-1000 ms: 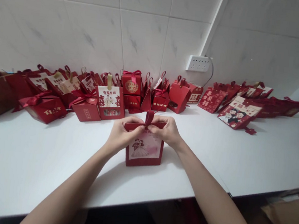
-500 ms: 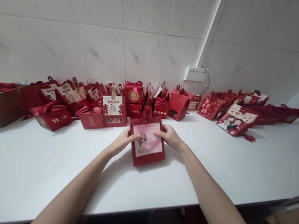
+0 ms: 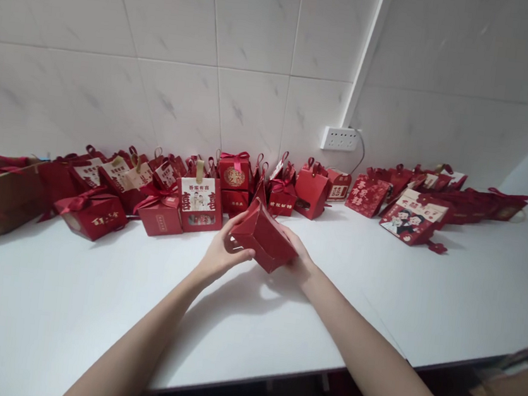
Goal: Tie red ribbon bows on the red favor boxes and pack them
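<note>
Between my two hands is a red gift box (image 3: 264, 239), tilted and turned so that a plain red side and its bottom show. It is raised above the white table, with a shadow below it. My left hand (image 3: 223, 250) grips the box's left side, thumb along the near edge. On the right side, my right hand (image 3: 299, 256) holds the box, with most of its fingers hidden behind it. The printed picture panel is out of sight. Close behind stand a red box with a cartoon couple (image 3: 200, 203) and a plain red box with a loop handle (image 3: 311, 191).
Several red gift boxes line the back of the white table (image 3: 89, 305) along the tiled wall. A brown paper bag (image 3: 6, 197) stands at the left. At the right lies a tilted couple-print box (image 3: 411, 221). A white socket strip (image 3: 339, 139) is on the wall.
The box has been lifted and turned in my hands. Its picture panel faced me before; now a plain side and the bottom show. The camera view has tilted slightly upward.
</note>
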Demonstrator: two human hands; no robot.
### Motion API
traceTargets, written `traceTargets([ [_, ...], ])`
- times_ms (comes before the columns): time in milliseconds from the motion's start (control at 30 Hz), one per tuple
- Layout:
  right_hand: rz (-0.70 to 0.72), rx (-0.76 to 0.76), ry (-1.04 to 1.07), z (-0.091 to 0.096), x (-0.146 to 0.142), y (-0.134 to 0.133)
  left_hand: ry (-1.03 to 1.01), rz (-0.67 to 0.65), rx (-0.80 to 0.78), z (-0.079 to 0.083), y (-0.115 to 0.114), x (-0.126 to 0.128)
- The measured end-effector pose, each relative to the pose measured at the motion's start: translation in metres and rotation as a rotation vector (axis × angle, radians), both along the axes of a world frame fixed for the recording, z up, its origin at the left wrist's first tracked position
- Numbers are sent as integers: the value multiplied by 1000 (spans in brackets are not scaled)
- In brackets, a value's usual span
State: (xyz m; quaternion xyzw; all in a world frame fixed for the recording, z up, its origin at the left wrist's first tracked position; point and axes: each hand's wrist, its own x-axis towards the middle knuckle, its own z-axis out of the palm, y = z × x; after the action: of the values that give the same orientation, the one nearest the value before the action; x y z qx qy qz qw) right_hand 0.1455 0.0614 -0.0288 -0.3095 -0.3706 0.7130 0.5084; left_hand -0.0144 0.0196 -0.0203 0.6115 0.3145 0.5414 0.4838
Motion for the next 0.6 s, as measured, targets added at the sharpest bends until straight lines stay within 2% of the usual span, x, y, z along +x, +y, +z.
traceTargets([
  [133, 143, 10, 98, -3, -2, -3, -6, 68, 15, -1, 0, 4],
  [200, 161, 5, 165, -5, -2, -4, -17, 80, 39, -2, -1, 7],
  [400, 32, -61, 204, -8, -5, -9, -64, 144, 94, -3, -4, 15],
  [600, -47, -97, 212, -6, -7, -9, -99, 247, 63, -5, 0, 13],
])
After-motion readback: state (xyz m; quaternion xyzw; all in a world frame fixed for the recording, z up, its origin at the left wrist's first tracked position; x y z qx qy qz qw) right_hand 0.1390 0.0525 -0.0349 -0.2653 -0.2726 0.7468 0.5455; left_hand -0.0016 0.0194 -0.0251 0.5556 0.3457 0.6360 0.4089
